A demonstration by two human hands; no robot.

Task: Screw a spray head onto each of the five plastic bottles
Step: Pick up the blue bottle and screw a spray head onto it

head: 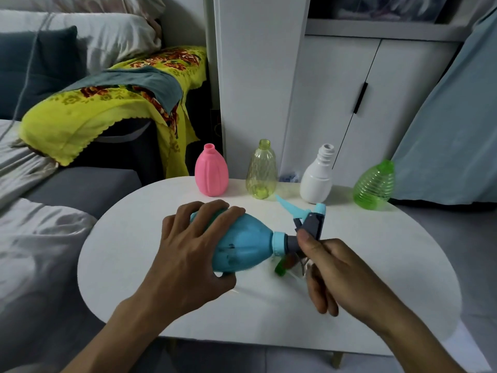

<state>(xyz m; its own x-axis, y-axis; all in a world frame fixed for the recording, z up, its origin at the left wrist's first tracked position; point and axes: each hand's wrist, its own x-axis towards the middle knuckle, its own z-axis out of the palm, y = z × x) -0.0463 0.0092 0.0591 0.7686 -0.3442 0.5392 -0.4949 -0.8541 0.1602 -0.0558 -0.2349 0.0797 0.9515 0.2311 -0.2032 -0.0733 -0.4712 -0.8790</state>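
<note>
1. Your left hand (188, 246) is wrapped around the blue bottle (242, 246), holding it on its side above the worktop (129, 238), neck pointing right.
2. Your right hand (333, 270) is clamped on the grey-and-blue spray head (309, 224), which sits at the bottle's neck; thumb on the grey body, nozzle pointing far-left.
3. Whether the collar is fully threaded, can't tell.
4. Under your right hand, on the worktop: a green piece (281, 269) plus other bits, mostly hidden & blurred, can't ID.
5. Far edge, left to right, all upright w/ open necks: pink bottle (211, 173), yellow-green clear bottle (261, 170), white bottle (317, 179), green ribbed bottle (375, 185).
6. The spray nozzle tip is near the yellow-green and white bottles, not touching.
7. Sofa (80, 189) w/ yellow floral cloth (88, 114) far left; white cabinet (336, 90) behind the bottles.
</note>
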